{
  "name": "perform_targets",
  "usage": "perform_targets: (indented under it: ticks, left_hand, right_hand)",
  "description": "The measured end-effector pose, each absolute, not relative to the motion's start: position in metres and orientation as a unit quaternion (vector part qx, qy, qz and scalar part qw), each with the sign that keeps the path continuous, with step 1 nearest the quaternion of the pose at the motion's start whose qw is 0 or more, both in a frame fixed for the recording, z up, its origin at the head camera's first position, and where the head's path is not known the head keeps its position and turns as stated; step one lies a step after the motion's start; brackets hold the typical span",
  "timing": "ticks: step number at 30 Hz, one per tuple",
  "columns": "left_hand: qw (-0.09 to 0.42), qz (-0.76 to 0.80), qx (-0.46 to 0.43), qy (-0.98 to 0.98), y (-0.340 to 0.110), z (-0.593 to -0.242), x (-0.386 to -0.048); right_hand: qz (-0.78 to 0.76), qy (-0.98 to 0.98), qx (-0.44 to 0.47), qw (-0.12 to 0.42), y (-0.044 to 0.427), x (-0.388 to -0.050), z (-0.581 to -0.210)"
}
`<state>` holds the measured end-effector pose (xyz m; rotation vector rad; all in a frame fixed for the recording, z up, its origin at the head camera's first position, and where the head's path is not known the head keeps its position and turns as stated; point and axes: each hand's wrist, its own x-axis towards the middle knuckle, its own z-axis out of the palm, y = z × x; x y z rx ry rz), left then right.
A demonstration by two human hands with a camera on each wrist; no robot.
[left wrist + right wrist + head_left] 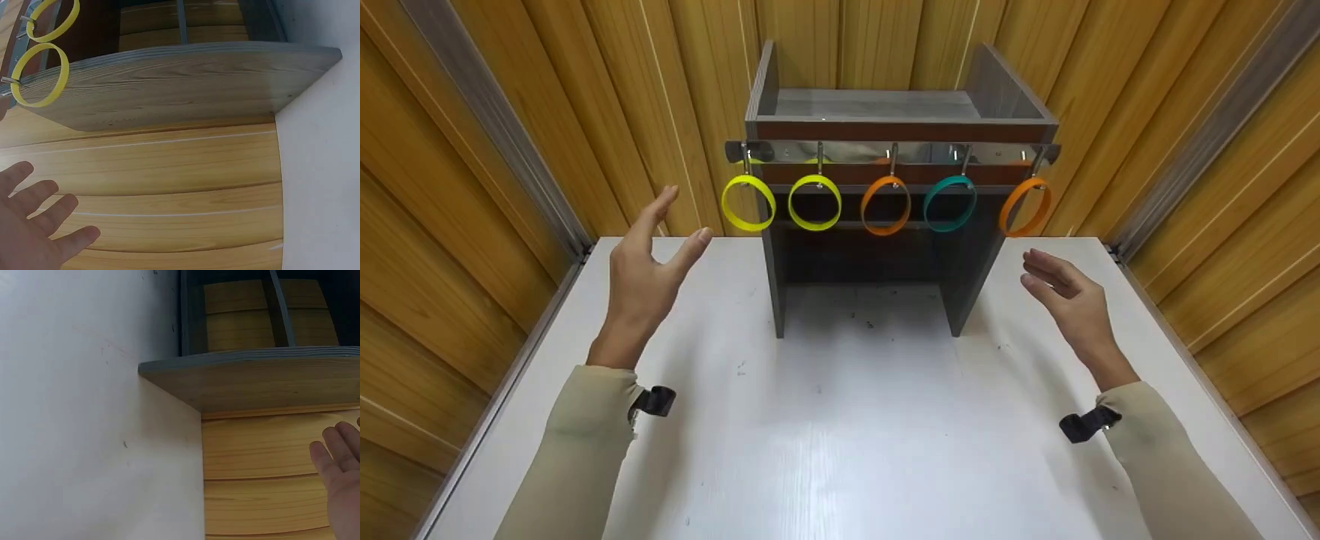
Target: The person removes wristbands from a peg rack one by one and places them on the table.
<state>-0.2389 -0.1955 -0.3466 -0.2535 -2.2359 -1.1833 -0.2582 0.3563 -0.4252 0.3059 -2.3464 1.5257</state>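
Five is avoided here: several coloured rings hang from hooks on a metal rail (855, 153). From the left come a yellow ring (748, 225), a second yellow ring (814, 225), an orange ring (866, 210), a teal ring (930, 210) and another orange ring (1005, 217). My left hand (641, 277) is raised left of the rings, fingers spread and holding nothing; the left wrist view shows its fingers apart from the yellow ring (64, 79). Below the rightmost orange ring, my right hand (1072, 300) hovers with fingers slightly bent, touching nothing.
The rail is fixed across a grey wooden rack (1012, 90) with side panels and a top shelf. It stands on a white table (840, 435). Wood-patterned walls (525, 112) close in the back and both sides.
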Motion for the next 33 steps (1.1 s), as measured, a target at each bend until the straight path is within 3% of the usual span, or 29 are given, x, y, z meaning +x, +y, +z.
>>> perform_targets:
  ticks: [12,33]
  left_hand:
    - [0.266,-0.552,-0.090,-0.785,-0.190,-0.339,-0.240]
    - [0.255,-0.636,-0.099,-0.722,-0.179,-0.340,-0.249]
  right_hand:
    - [0.610,-0.778,0.070,0.129,0.337,-0.271,-0.447]
    - [0.615,-0.775,0.012,0.140,0.311,-0.280,-0.465]
